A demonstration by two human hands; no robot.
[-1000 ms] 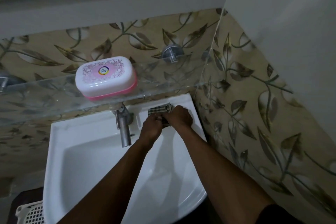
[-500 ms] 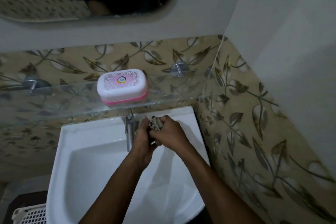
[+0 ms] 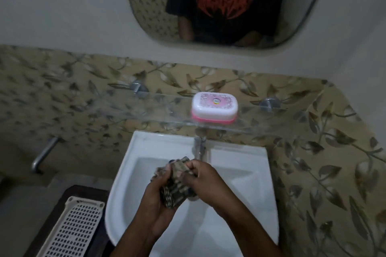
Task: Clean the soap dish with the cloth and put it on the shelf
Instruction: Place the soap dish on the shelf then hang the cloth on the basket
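Sink [image 3: 129,173] below shelf [image 3: 167,119]; both hands wring cloth [image 3: 177,183]; basket [image 3: 73,229] left.

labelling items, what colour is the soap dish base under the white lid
Pink; the soap dish sits closed on the shelf, clearest in the head view.

White, pink and leaf-print beige

The soap dish [image 3: 215,108] has a white lid with pink ornament and a pink base; the cloth [image 3: 176,181] is checked in dark and pale tones. The sink [image 3: 240,173] is white, the wall tiles [image 3: 313,152] beige with grey-brown leaves, and the near-left basket [image 3: 73,229] cream.
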